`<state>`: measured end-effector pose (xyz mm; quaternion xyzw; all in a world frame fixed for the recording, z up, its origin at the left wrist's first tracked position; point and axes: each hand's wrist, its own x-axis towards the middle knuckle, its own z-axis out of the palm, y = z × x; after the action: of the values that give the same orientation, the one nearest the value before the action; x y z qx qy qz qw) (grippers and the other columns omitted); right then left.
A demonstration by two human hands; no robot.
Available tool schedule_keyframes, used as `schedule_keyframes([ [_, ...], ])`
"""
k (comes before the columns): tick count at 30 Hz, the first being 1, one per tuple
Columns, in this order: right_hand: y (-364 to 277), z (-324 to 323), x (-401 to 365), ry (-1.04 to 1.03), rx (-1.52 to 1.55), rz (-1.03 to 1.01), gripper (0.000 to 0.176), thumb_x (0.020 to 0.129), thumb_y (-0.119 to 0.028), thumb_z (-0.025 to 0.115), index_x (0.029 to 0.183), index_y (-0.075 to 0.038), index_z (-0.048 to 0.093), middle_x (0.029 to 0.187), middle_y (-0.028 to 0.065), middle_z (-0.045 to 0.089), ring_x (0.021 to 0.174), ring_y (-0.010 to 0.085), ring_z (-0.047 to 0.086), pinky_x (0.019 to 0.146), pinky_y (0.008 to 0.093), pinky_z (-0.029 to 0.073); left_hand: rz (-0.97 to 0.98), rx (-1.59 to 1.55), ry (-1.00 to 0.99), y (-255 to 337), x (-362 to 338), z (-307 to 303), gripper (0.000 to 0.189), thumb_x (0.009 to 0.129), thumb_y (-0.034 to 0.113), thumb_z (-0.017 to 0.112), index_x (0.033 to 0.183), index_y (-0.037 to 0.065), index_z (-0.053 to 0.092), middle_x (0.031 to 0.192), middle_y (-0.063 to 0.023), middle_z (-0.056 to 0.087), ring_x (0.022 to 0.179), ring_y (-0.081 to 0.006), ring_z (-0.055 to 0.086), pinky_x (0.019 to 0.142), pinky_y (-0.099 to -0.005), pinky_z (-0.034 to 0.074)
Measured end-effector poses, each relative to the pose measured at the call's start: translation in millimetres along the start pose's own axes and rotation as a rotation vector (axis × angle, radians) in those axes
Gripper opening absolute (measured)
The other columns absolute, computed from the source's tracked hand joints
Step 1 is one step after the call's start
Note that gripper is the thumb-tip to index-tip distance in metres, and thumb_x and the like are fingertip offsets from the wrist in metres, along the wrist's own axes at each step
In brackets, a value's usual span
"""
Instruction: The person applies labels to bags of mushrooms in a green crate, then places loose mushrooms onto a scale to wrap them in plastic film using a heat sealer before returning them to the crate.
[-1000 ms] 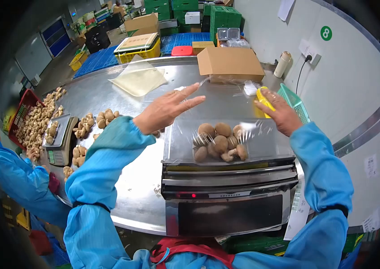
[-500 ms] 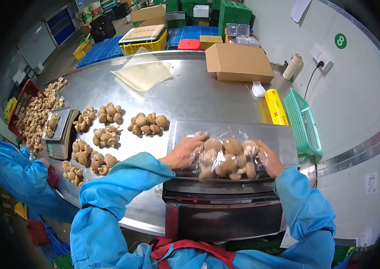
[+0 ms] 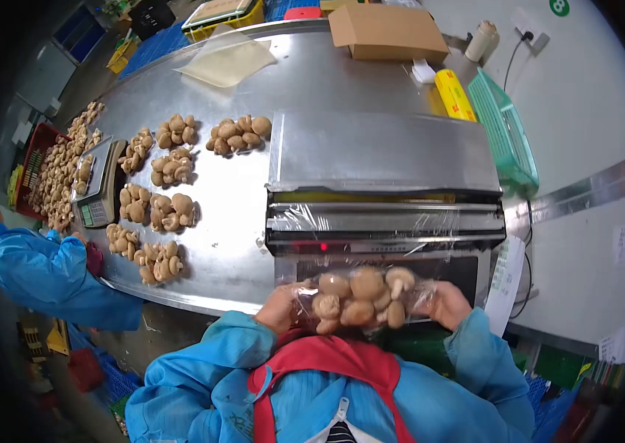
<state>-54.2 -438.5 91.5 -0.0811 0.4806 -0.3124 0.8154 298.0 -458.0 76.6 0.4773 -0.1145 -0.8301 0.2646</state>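
A pack of mushrooms wrapped in clear film is held close to my chest, over the front edge of the wrapping machine. My left hand grips its left end and my right hand its right end. Film stretches from the pack back to the machine, where a red light glows. Whatever lies under the mushrooms is hidden. Several piles of loose mushrooms lie on the steel table to the left.
At the left, a co-worker's blue sleeve is beside a scale and a red basket. A cardboard box, yellow film box and green basket are at the back right.
Both hands have drawn the mushroom pack from above the machine's plate back toward my chest, and film now trails behind it. The view has tilted down.
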Motion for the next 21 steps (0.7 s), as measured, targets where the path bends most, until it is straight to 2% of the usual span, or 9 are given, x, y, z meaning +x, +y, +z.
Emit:
schedule_keyframes([
  [2, 3.0, 11.6, -10.5, -0.183, 0.211, -0.151, 0.043, 0.09, -0.019, 0.032, 0.12, 0.007, 0.049, 0.122, 0.0215, 0.053, 0.112, 0.0329, 0.053, 0.1, 0.0439, 0.039, 0.16, -0.086, 0.035, 8.8, -17.7, 12.4, 0.03, 0.093, 0.022, 0.044, 0.109, 0.0, 0.056, 0.106, -0.0104, 0.061, 0.1, -0.0215, 0.059, 0.083, -0.038, 0.051],
  [5, 25.9, 25.2, -7.1, -0.025, 0.122, -0.366, 0.039, 0.095, -0.028, 0.038, 0.112, 0.003, 0.053, 0.112, 0.0151, 0.059, 0.099, 0.0257, 0.059, 0.086, 0.0363, 0.047, 0.226, -0.016, 0.106, 3.4, -22.5, 11.2, 0.03, 0.094, 0.026, 0.045, 0.102, 0.0, 0.058, 0.098, -0.0086, 0.061, 0.092, -0.0159, 0.059, 0.076, -0.0318, 0.049],
  [7, 42.5, 37.4, 7.5, 0.46, -0.404, -0.647, 0.019, 0.093, -0.019, 0.051, 0.089, -0.002, 0.059, 0.077, 0.004, 0.059, 0.067, 0.0108, 0.057, 0.056, 0.0229, 0.046, 0.449, 0.337, 0.142, -12.7, -0.3, 1.7, 0.026, 0.093, 0.025, 0.048, 0.095, 0.001, 0.058, 0.089, -0.0064, 0.059, 0.082, -0.0132, 0.057, 0.07, -0.0288, 0.047],
  [9, 47.8, 45.1, 13.9, 0.703, -0.466, -0.721, 0.024, 0.095, -0.022, 0.049, 0.082, -0.004, 0.056, 0.068, 0.0015, 0.055, 0.058, 0.0072, 0.053, 0.049, 0.0211, 0.042, 0.687, 0.684, 0.162, -13.1, 4.7, -5.4, 0.025, 0.093, 0.024, 0.051, 0.088, 0.002, 0.059, 0.079, -0.0042, 0.058, 0.072, -0.0105, 0.055, 0.064, -0.0257, 0.045],
  [11, 56.5, 62.9, 2.0, 0.755, -0.289, -0.765, 0.027, 0.095, -0.021, 0.047, 0.075, -0.004, 0.053, 0.062, -0.0014, 0.048, 0.051, 0.0057, 0.045, 0.044, 0.0216, 0.037, 0.578, 0.593, 0.242, -3.0, 0.6, -11.1, 0.022, 0.091, 0.019, 0.055, 0.077, 0.002, 0.057, 0.066, 0.0, 0.051, 0.062, -0.0072, 0.045, 0.055, -0.0236, 0.038],
  [12, 66.0, 68.5, -4.4, 0.777, -0.19, -0.793, 0.028, 0.095, -0.021, 0.046, 0.073, -0.005, 0.051, 0.06, -0.0021, 0.046, 0.049, 0.005, 0.043, 0.042, 0.0213, 0.035, 0.764, 0.721, 0.237, -2.1, 0.7, -21.1, 0.024, 0.092, 0.018, 0.054, 0.074, 0.002, 0.055, 0.064, 0.001, 0.05, 0.06, -0.0063, 0.042, 0.052, -0.0236, 0.035],
  [16, 131.7, 84.5, -16.5, 0.841, 0.132, -0.75, 0.03, 0.096, -0.027, 0.046, 0.07, -0.011, 0.048, 0.054, -0.0034, 0.041, 0.038, 0.0054, 0.035, 0.032, 0.0229, 0.024, 0.807, 0.776, 0.198, 18.0, -23.7, -36.2, 0.022, 0.091, 0.013, 0.054, 0.074, 0.0, 0.054, 0.062, -0.0005, 0.053, 0.06, -0.0061, 0.044, 0.053, -0.0244, 0.037],
  [18, 170.6, 72.6, 1.4, 0.857, 0.31, -0.682, 0.03, 0.095, -0.029, 0.048, 0.07, -0.012, 0.047, 0.053, -0.0041, 0.039, 0.036, 0.0047, 0.032, 0.03, 0.0229, 0.02, 0.91, 1.122, 0.242, 22.8, -12.9, -42.7, 0.018, 0.089, 0.012, 0.056, 0.075, 0.0, 0.055, 0.059, -0.0096, 0.055, 0.052, -0.0152, 0.05, 0.049, -0.0297, 0.04],
  [21, 196.7, 59.7, 53.3, 0.924, 0.21, -0.919, 0.02, 0.094, -0.024, 0.048, 0.09, -0.008, 0.059, 0.074, 0.0008, 0.056, 0.062, 0.0128, 0.055, 0.054, 0.0259, 0.045, 1.195, 1.39, 0.221, 19.2, 20.0, -45.0, 0.014, 0.086, 0.013, 0.06, 0.077, 0.003, 0.055, 0.063, -0.0171, 0.057, 0.055, -0.0325, 0.056, 0.049, -0.0379, 0.043],
])
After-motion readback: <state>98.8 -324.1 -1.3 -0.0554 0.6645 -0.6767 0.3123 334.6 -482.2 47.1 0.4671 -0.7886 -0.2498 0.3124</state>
